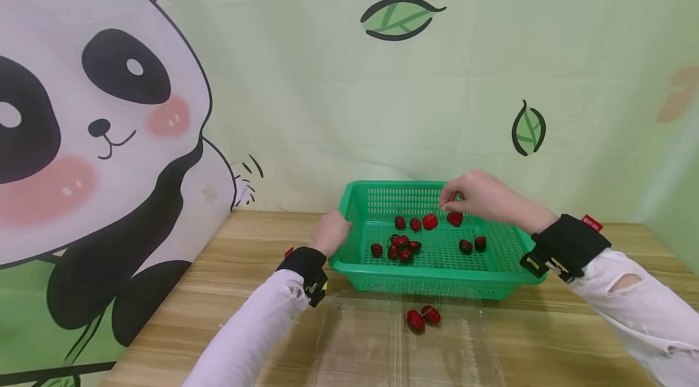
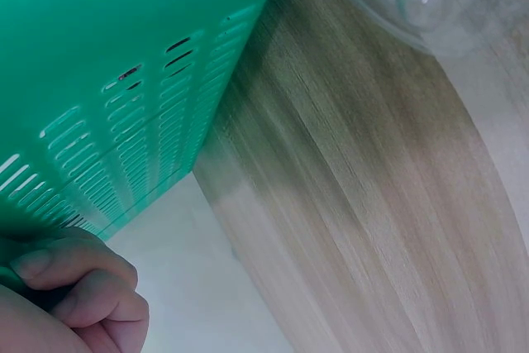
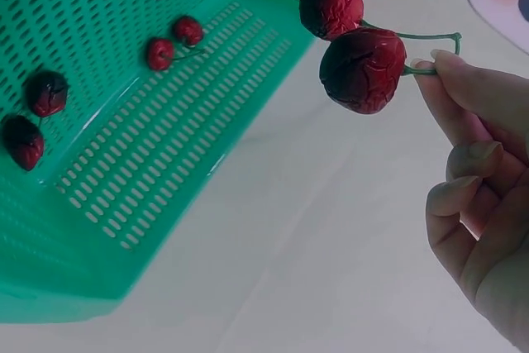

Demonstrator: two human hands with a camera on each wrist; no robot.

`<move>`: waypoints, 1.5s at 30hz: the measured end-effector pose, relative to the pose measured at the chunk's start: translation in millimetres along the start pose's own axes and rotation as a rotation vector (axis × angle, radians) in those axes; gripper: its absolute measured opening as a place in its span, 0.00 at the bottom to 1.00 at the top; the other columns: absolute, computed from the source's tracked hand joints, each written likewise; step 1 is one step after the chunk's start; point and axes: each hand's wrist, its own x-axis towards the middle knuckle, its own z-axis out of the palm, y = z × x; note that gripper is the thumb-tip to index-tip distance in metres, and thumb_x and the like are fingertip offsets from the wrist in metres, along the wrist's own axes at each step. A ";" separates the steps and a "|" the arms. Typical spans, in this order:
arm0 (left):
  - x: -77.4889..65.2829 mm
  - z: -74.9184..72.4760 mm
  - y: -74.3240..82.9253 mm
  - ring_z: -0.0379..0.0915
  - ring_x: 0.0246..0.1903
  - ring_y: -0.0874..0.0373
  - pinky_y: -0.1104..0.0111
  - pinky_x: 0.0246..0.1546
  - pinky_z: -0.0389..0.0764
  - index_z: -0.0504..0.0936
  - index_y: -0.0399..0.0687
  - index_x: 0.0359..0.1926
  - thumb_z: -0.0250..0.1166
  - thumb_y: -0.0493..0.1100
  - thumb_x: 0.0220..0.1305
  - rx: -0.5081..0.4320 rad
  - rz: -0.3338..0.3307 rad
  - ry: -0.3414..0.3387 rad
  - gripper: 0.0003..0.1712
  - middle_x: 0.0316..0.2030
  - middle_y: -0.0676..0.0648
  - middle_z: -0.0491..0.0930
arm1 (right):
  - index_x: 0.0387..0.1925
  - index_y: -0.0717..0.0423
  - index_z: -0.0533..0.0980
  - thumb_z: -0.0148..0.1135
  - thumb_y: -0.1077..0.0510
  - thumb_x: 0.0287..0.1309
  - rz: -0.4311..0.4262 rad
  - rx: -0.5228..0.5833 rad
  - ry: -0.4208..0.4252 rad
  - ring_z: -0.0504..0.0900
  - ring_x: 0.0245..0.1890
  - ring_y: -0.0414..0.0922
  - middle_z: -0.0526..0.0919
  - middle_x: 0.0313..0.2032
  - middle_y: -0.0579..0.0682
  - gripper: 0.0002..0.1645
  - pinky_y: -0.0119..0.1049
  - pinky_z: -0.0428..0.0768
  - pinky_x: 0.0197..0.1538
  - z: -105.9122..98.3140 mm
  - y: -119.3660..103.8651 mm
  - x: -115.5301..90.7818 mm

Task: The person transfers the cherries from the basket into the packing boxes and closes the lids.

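My right hand (image 1: 480, 196) pinches the green stem of a pair of dark red cherries (image 3: 364, 70) between thumb and fingertips. In the head view, these held cherries (image 1: 430, 221) hang over the back part of a green plastic basket (image 1: 431, 273). With curled fingers, my left hand (image 1: 332, 233) grips the left rim of the basket; the left wrist view shows those fingers (image 2: 87, 274) against its slotted wall. Inside the basket lie a cluster of cherries (image 1: 403, 247) and some pairs, one of them the cherries (image 1: 472, 245) at the right.
A clear plastic container (image 1: 360, 338) lies on the wooden table (image 1: 262, 238) in front of the basket, with two cherries (image 1: 416, 321) on its right half. Behind stands a pale green cloth backdrop (image 1: 306, 71) with a panda and leaves printed on it.
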 end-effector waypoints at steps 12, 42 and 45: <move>-0.2 0.4 0.6 0.84 0.49 0.39 0.50 0.45 0.84 0.78 0.28 0.53 0.60 0.41 0.71 -0.002 -0.004 0.007 0.19 0.48 0.31 0.85 | 0.30 0.50 0.85 0.71 0.64 0.62 -0.038 0.038 0.006 0.77 0.27 0.34 0.89 0.31 0.42 0.06 0.30 0.75 0.34 -0.2 -11.9 -14.1; -2.6 -0.2 -0.4 0.83 0.49 0.40 0.50 0.47 0.83 0.76 0.28 0.56 0.59 0.42 0.73 -0.007 0.007 0.000 0.21 0.49 0.31 0.84 | 0.29 0.52 0.83 0.71 0.67 0.59 -0.157 0.231 -0.014 0.73 0.28 0.29 0.86 0.30 0.39 0.08 0.27 0.74 0.31 9.6 -24.5 -47.1; -2.4 -0.8 -0.2 0.83 0.49 0.40 0.51 0.46 0.83 0.77 0.28 0.56 0.59 0.43 0.73 -0.005 0.009 -0.004 0.21 0.49 0.31 0.84 | 0.30 0.51 0.83 0.71 0.67 0.60 -0.156 0.236 -0.025 0.75 0.28 0.31 0.86 0.30 0.38 0.08 0.27 0.75 0.32 9.4 -25.4 -50.3</move>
